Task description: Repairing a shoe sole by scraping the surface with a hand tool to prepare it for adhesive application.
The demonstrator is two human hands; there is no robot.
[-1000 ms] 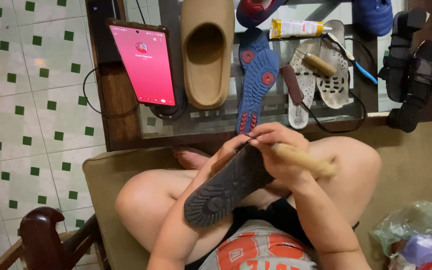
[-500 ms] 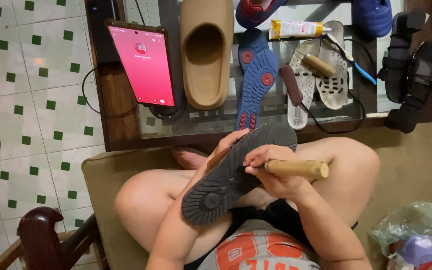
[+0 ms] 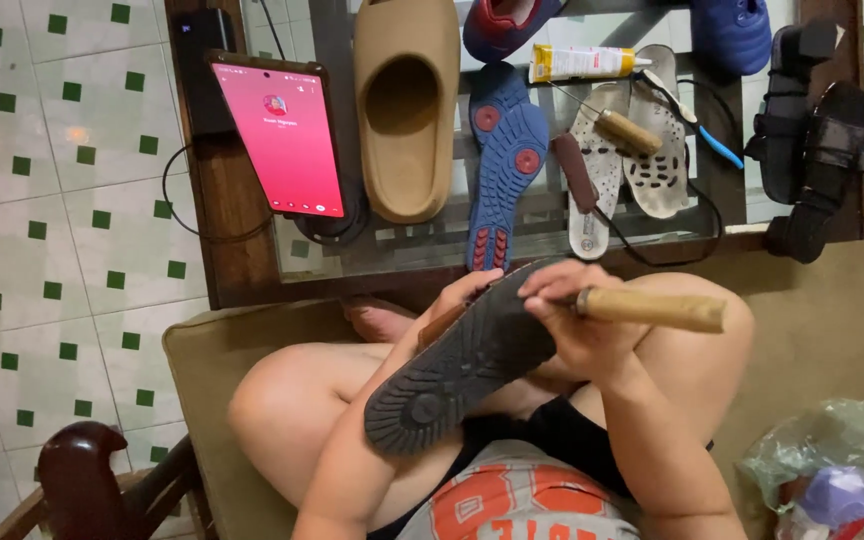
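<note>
Across the top of the frame runs the dark wooden table with a glass top, unchanged from the earlier frames: the tan foam slide sandal at upper centre, the blue rubber sole with red studs just right of it, the pair of black strappy sandals at upper right and the phone with a pink screen at upper left all lie where they did.

At centre, over the person's bare knees, the dark grey treaded shoe sole slants from lower left to upper right, tread facing the camera. Half a second ago it showed longer and flatter, its toe end rising past the fingers; now that end is tucked behind both hands.

The left hand is curled around the sole's upper edge, fingers closed on it. The right hand is wrapped in a fist around the light wooden tool handle, which now points to the right and lies nearly level, sticking out further over the knee than before.
</note>
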